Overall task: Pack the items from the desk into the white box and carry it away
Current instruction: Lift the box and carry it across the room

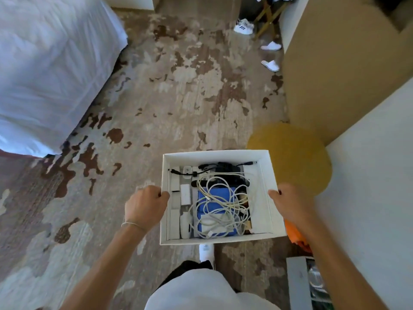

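Left hand and right hand: each grip pinches an opposite side wall of the white box, keeping it level above the carpet. Contents inside box: tangled white cables, blue case, chargers. Packing apparently complete; carrying stage.

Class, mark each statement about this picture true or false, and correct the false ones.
1. Both hands, left and right, grip the white box. True.
2. The box is closed with a lid. False: it is open at the top.
3. White cables lie tangled over a blue item inside. True.
4. The box rests on the bed. False: it is held above the patterned carpet.
5. White slippers lie by the far wall. True.
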Tool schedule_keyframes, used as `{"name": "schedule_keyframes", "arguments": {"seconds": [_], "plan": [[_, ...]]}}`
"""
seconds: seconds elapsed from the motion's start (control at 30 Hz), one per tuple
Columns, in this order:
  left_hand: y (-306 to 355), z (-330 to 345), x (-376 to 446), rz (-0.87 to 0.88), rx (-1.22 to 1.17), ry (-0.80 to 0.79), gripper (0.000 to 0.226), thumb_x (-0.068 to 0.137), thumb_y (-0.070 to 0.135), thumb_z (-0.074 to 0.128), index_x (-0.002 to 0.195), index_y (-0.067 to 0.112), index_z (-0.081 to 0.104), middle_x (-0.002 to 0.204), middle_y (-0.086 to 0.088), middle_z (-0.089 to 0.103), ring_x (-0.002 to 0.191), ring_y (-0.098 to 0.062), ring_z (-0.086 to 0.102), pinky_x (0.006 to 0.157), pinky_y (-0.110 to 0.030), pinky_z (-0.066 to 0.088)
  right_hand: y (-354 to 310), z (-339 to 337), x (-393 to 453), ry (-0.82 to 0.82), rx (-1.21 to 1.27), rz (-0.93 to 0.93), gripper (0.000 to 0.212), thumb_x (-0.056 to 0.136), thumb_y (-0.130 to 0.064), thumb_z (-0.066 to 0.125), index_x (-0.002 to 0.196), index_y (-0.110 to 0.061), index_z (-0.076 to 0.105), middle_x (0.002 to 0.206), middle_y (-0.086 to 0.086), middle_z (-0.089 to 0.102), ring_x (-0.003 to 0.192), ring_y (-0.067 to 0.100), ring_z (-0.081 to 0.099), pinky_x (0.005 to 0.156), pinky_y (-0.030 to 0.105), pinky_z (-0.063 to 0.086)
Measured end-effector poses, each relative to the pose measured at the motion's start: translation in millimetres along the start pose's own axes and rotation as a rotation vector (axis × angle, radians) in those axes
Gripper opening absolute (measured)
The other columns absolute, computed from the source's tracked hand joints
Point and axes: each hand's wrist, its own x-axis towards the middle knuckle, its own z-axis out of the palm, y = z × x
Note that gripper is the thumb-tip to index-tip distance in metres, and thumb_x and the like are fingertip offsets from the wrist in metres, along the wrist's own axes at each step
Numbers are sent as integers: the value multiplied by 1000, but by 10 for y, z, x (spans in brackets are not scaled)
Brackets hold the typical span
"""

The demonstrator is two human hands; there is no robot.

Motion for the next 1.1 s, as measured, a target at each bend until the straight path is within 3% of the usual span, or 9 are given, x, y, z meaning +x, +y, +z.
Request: {"name": "schedule_keyframes", "arguments": {"seconds": [0.1,0.27,0.5,0.7,0.87,1.1], "plan": [[376,135,353,74,0,-20,46,92,25,53,49,17,38,44,4,35,40,-13,31,43,-21,32,231,-108,225,57,17,78,52,96,-31,60,52,-18,36,49,-3,34,45,14,31,50,28,28],[999,379,754,155,13,-77,42,92,26,51,53,13,41,49,0,41,44,-17,37,48,-26,38,637,-301,548,66,25,231,46,98,-33,56,60,-10,48,56,6,50,51,18,43,53,28,31],[1882,847,1239,236,157,-113,41,92,27,47,54,12,42,51,-2,46,46,-19,44,48,-25,39,1272,-415,1042,74,92,382,44,100,-33,55,60,-18,45,63,3,55,58,16,50,54,29,33],[2570,1484,1605,240,215,-170,44,94,29,47,53,14,41,52,-2,46,47,-17,45,48,-24,35,2018,-310,1566,45,90,446,37,101,-36,52,71,-13,52,71,6,58,71,27,60,68,35,49],[3052,2055,1921,217,244,-232,44,96,30,46,55,13,42,53,-3,47,50,-19,46,50,-26,38,2596,-211,2096,14,88,455,39,101,-34,52,69,-12,51,66,4,53,68,27,61,69,39,52],[3524,2720,2351,202,284,-296,47,98,31,44,55,12,44,54,-5,47,51,-21,47,51,-27,41,3205,-16,2775,-17,42,463,39,101,-37,50,67,-17,50,72,9,62,72,30,63,71,41,56]]}}
